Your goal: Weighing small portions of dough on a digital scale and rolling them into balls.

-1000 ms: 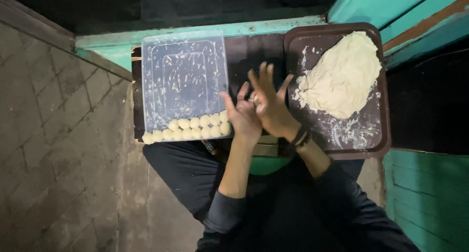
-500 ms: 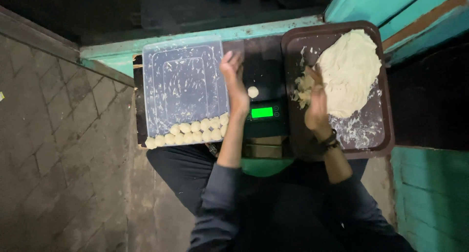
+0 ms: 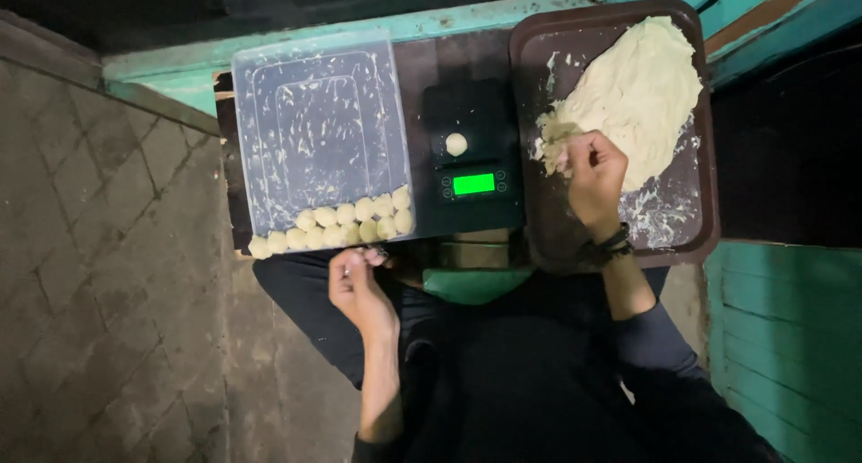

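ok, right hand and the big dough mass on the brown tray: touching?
Touching. The head view shows the right hand with its fingers curled into the near edge of the dough mass on the brown tray.

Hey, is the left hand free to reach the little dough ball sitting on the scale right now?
Probably yes. The left hand hangs open near the table edge, and nothing covers the dough ball on the scale.

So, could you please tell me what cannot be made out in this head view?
- Black digital scale: the figures on its green display are too small to read.
- Right hand: its curled fingers hide whether the grip has pinched off any of the pale dough mass.
- Brown plastic tray: its near corner is hidden by the right wrist.
- Left hand: fingertip contents are too small to tell.
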